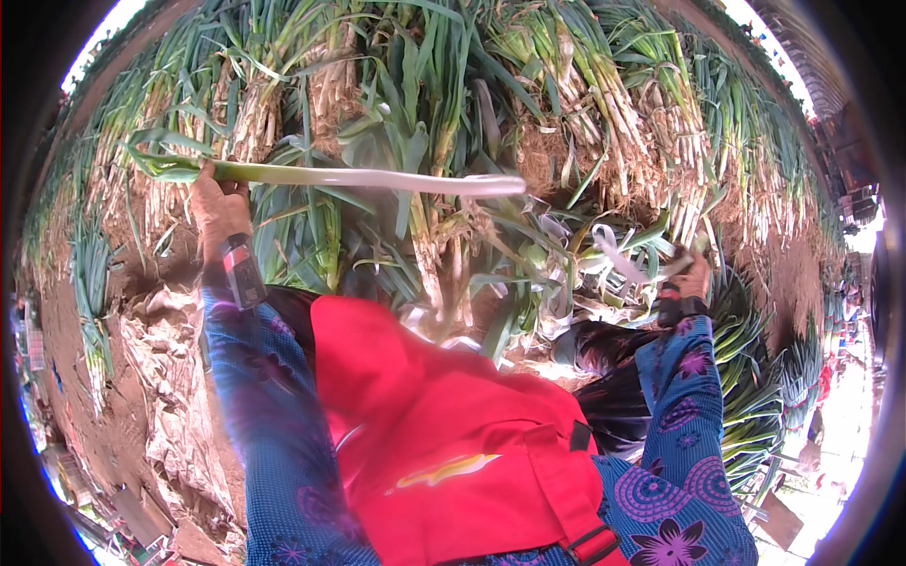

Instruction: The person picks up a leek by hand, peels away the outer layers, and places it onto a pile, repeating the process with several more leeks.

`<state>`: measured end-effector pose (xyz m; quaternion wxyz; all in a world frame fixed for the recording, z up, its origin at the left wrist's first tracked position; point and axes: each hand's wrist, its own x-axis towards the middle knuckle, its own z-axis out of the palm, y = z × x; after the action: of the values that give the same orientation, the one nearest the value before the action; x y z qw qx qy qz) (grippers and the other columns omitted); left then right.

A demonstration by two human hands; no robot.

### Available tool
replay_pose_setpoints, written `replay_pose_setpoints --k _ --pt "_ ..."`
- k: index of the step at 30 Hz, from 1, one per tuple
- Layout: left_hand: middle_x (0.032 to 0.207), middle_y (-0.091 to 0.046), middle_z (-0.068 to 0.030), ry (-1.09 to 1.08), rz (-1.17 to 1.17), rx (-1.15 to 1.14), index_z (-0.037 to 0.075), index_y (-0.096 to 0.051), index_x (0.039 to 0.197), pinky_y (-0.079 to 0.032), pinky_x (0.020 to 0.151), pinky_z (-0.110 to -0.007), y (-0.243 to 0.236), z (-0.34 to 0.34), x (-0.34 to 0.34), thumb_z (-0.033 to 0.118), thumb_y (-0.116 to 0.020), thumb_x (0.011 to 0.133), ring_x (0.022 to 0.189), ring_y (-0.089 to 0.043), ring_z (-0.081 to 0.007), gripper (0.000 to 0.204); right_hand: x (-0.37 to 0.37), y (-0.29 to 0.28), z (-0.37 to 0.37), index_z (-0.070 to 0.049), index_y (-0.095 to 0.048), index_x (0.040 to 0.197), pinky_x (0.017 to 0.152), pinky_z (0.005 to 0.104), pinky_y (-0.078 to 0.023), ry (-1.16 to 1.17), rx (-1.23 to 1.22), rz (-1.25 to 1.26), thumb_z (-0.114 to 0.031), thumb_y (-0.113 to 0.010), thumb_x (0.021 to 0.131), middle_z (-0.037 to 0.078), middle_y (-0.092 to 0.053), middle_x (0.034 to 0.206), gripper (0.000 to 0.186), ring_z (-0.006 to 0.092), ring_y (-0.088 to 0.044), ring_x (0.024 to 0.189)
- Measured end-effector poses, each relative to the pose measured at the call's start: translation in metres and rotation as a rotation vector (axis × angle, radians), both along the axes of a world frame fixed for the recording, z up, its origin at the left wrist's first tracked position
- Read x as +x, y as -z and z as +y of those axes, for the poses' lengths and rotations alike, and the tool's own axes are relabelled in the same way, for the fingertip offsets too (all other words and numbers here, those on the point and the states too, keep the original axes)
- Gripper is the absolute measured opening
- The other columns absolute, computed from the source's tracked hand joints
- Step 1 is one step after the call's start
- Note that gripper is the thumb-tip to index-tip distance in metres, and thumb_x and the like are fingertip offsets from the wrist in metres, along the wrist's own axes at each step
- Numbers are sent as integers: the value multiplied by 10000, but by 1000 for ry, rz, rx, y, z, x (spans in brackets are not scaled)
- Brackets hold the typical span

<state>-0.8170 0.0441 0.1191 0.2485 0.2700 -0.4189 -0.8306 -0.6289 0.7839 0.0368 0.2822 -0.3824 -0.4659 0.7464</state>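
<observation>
My left hand (219, 209) is closed on a peeled leek (368, 178), which lies horizontally across the view, green leaves at the left and long white shaft reaching right. My right hand (691, 275) is curled low at the right beside pale, blurred strips of peeled leaf (623, 259); what is in its fingers I cannot make out. Under the leek are loose upright leeks (425, 255) and a heap of torn leaves and skins (585, 302).
Bundles of untrimmed leeks with roots (613, 132) line the far side. Darker green leeks (746, 396) lie at my right. A crumpled pale sheet (170, 377) lies on the soil at my left. My red apron (434, 387) fills the lower middle.
</observation>
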Motion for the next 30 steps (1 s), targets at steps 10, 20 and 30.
replay_pose_setpoints --k 10,20,30 --pt "831 -526 -26 110 -32 165 103 -531 946 -457 646 -345 7 25 3 154 -574 882 735 -518 -168 92 -65 -52 -277 67 -473 1265 993 327 -404 -1083 322 329 -143 -571 824 173 -591 1178 498 218 -567 1087" --pt "880 -522 -69 244 60 156 58 -515 957 -459 738 -381 19 7 14 166 -542 898 833 -500 -196 126 -59 -74 -276 56 -545 1116 606 279 -428 -1158 -351 312 -178 -617 817 108 -623 942 387 134 -501 645" --pt "837 -614 -70 210 94 -589 12 -567 1004 -495 621 -348 34 -59 32 27 -609 822 705 -605 -211 188 -67 -41 -145 -89 -620 961 451 248 -398 -694 16 -134 -146 -579 851 30 -584 726 130 117 -533 590"
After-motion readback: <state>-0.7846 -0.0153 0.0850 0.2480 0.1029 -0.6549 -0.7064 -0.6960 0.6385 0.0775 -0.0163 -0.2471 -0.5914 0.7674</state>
